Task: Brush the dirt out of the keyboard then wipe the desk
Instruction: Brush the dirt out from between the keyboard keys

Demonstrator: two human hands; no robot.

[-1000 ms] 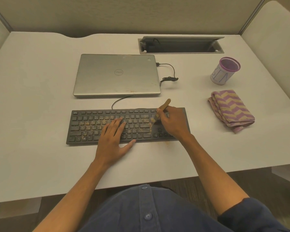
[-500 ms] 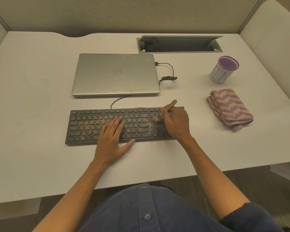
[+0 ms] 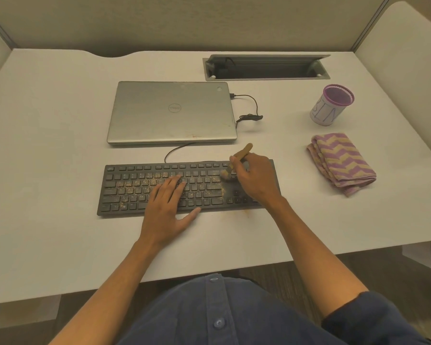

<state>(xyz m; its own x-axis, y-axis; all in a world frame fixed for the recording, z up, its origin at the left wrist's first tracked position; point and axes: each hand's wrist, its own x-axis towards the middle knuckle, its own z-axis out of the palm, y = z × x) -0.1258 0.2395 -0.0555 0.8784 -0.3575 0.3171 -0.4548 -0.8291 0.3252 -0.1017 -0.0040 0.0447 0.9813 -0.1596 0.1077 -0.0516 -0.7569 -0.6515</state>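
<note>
Meanwhile the right hand (image 3: 255, 179) grips a small brush (image 3: 235, 163), bristles down on the dirt-speckled keyboard (image 3: 125, 192) lying near the closed laptop (image 3: 172, 113), while the left hand (image 3: 167, 207) rests flat, fingers spread, on the keys.

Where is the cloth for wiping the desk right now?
In the head view the folded cloth lies untouched on the desk at the right, just past the keyboard and in front of the purple-rimmed cup.

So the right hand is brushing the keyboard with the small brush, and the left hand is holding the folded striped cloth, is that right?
Not quite. The right hand does hold the brush on the keyboard, but the left hand rests flat on the keys. The head view shows the striped cloth lying untouched to the right.
</note>
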